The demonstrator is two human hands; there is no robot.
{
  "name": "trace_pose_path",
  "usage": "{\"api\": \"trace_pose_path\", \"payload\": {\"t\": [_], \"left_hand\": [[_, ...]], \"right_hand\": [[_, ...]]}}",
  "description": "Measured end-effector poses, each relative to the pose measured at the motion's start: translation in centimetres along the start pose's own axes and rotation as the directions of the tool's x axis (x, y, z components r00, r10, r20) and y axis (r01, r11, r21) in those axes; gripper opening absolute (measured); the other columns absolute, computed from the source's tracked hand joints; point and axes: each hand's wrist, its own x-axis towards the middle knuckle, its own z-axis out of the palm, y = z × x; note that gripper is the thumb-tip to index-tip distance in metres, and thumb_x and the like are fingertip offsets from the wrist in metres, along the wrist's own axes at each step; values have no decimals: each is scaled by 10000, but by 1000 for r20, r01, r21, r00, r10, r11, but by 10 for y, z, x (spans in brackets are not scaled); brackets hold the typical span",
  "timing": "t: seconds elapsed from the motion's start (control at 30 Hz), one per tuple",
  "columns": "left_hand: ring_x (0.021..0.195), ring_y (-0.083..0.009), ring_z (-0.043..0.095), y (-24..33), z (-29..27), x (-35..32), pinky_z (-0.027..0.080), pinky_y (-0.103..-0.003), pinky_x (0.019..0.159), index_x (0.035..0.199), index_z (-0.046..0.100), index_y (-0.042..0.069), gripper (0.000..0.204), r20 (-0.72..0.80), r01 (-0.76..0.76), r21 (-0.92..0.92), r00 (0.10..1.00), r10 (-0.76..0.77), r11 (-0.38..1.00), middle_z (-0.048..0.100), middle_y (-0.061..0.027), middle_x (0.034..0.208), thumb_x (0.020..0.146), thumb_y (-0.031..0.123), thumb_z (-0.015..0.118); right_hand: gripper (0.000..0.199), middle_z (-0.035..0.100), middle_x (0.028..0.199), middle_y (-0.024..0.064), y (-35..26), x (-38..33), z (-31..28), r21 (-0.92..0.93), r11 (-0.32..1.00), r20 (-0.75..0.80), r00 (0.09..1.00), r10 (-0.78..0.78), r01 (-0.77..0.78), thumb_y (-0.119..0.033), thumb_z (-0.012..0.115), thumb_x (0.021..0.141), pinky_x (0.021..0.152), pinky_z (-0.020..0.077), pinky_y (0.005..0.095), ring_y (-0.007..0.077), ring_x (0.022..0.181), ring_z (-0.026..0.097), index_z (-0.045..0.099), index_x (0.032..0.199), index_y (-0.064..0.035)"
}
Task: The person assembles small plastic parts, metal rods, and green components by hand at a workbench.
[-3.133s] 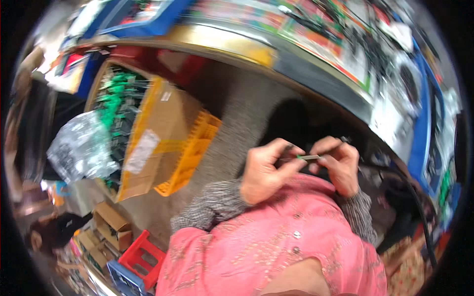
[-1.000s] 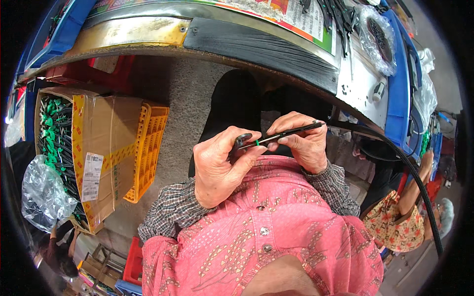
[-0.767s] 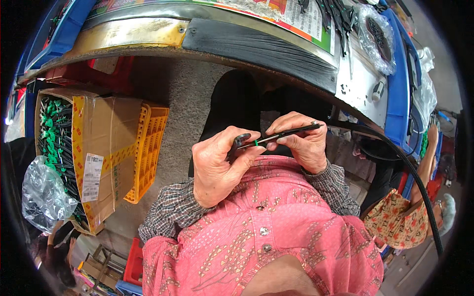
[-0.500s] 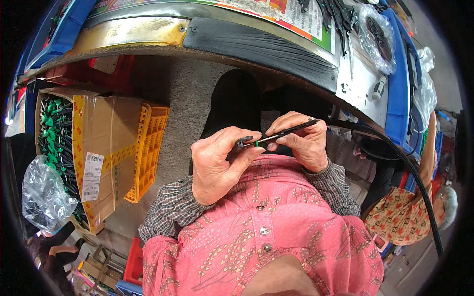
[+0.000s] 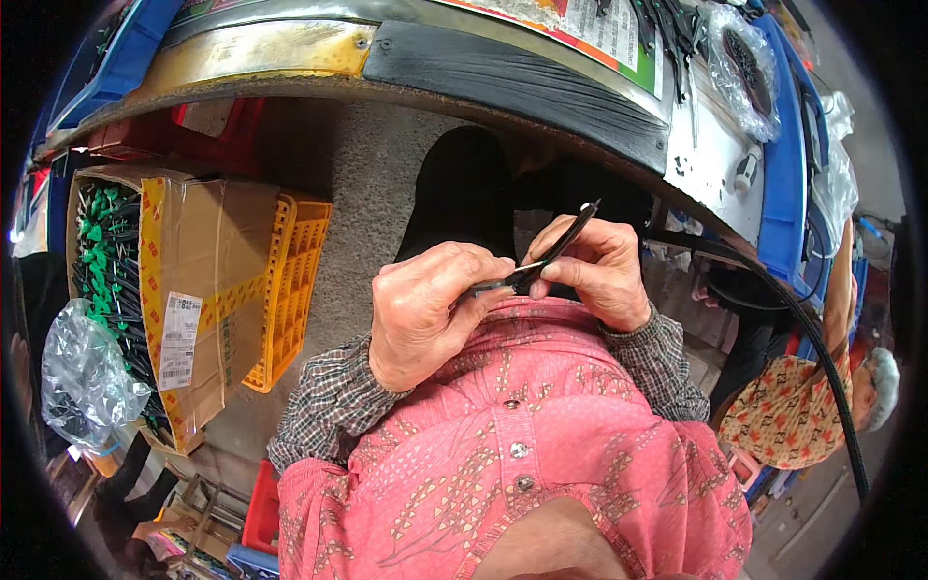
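Both hands meet just above the chest of a pink patterned shirt (image 5: 522,454), pinched around a thin black rod (image 5: 556,249) with a pale, slim tip at its lower end. The left hand (image 5: 425,314) closes its thumb and forefinger narrowly on that lower end, the knuckles curled inward. The right hand (image 5: 594,271) grips the rod's middle between thumb and fingers, so that the dark upper end juts up and to the right, clear of the fingers. The rod is tilted, low at the left hand and high past the right, held in the air well below the bench edge.

Checked cuffs (image 5: 333,406) show at both wrists. Above the hands curves a workbench (image 5: 503,68) with a black strip along its rim, and on its white top to the right lie loose black parts (image 5: 677,24) and a clear bag (image 5: 739,58). A thick black cable (image 5: 793,319) sweeps down from under the bench on the right side. To the left, on the grey floor, stands an open cardboard box (image 5: 193,290) packed with green-tipped dark pieces (image 5: 101,261), an orange plastic crate (image 5: 290,280) touching its side and a crumpled clear plastic bag (image 5: 82,387) just beside it.
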Motion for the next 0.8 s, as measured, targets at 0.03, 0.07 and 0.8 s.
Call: {"api": "trace_pose_path", "payload": {"t": [0.03,0.07,0.8], "left_hand": [[786,-225,682,0,-1,0,538,-290,664,909,669,-1,248,0,2,1,1000,-2,1000,683,-129,864,679,-46,750],[783,-228,683,0,-2,0,541,-293,663,904,672,1,248,11,-16,17,1000,15,1000,682,-128,860,674,-46,751],[724,-180,672,5,-2,-12,529,-264,606,952,677,21,250,-87,88,-138,991,-101,986,674,-110,823,718,-1,762]], "right_hand": [[119,647,833,112,0,0,0,8,999,3,999,35,-35,37,641,841,663,563,281,180,716,666,636,955,73],[119,647,833,112,-1,0,0,10,999,3,999,36,-36,37,641,841,663,563,281,180,716,666,636,955,73],[145,628,958,177,-4,-1,4,106,992,12,998,-67,65,73,629,827,677,588,315,222,757,675,622,972,79]]}}
